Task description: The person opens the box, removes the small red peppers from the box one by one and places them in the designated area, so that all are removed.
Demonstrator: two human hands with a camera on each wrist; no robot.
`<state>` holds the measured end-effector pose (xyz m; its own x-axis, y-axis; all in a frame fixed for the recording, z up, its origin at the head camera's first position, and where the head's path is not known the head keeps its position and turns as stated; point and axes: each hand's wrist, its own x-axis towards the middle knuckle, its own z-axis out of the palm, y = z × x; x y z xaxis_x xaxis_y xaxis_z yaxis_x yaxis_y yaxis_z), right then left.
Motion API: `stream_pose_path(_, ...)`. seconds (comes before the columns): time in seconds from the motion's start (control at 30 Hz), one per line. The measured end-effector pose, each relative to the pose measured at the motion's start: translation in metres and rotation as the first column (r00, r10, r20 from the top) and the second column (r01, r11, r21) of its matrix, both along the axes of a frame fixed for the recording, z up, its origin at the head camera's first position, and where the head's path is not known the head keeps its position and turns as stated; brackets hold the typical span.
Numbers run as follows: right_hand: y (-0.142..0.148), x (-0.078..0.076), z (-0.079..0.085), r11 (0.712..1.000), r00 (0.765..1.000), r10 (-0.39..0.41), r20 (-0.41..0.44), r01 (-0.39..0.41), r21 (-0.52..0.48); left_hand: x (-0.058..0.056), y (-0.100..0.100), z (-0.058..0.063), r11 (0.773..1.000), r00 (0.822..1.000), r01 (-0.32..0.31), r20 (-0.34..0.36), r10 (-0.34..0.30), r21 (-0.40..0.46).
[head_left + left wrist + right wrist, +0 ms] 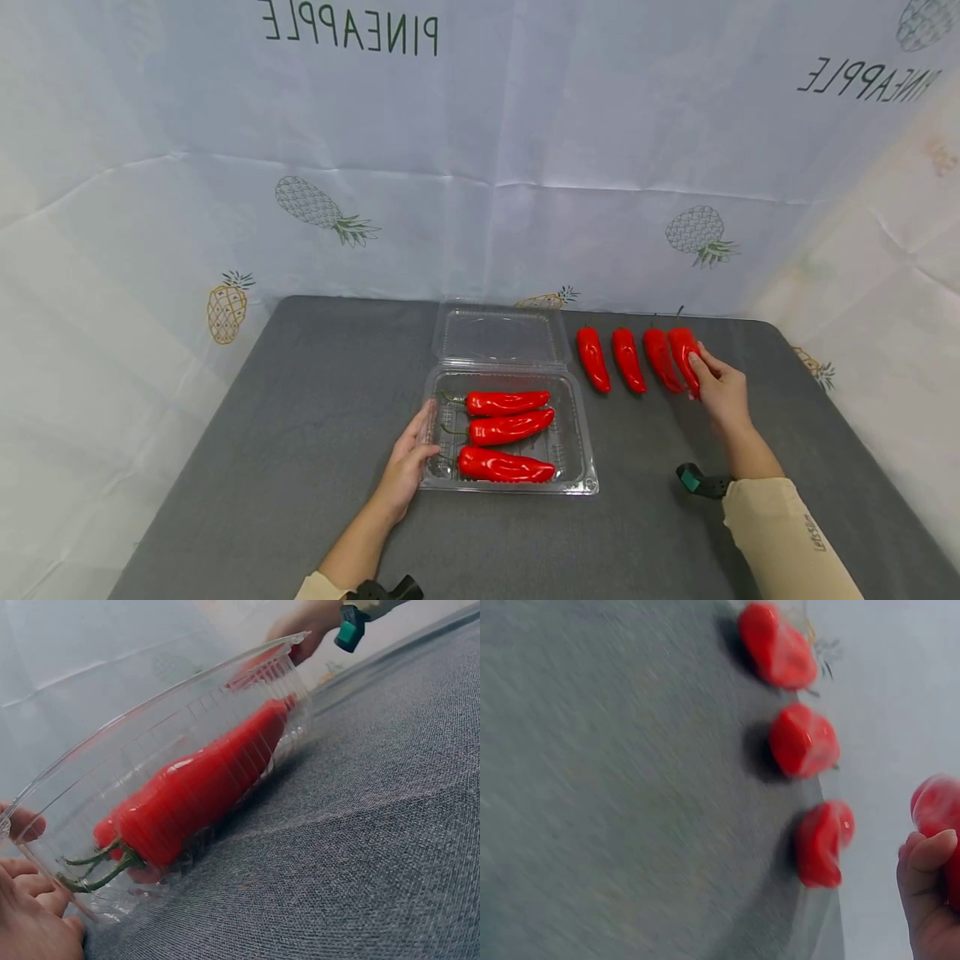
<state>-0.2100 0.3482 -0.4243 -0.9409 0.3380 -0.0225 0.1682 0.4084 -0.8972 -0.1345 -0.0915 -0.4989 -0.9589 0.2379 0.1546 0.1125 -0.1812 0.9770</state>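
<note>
Grasping: fingers of the right hand (722, 390) curl round a held pepper (684, 354), red and glossy, thumb against its skin, leaving no gap between.
Left hand: this left hand (407, 468) holds the left edge of a clear container (589, 454), thumb over the rim, other fingers along the outer side.
Beside the held pepper: three red peppers in a row, the right one (663, 362) nearest, then the middle one (628, 361) and the left one (593, 360), apart, upper ends toward the curtain.
Inside the container: three packed peppers (512, 427), lying crosswise, green stems leftward.
Lid: clear lid (498, 333) folded back on the far side.
Beneath: grey worktop (322, 400).
Behind: pineapple-print curtain (480, 233).
</note>
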Motion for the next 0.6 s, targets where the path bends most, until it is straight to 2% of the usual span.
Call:
stream_pose_path(0.37, 0.026, -0.015, 0.000, 0.996, 0.995, -0.066, 0.072, 0.062, 0.057, 0.002, 0.001, -0.003, 1.000, 1.000, 0.006, 0.009, -0.006, -0.012)
stream_pose_path(0.6, 0.033, -0.034, 0.001, 0.993, 0.991, -0.099, 0.087, 0.105, -0.059, -0.001, 0.000, -0.003, 1.000, 1.000, -0.006, -0.001, 0.006, 0.014)
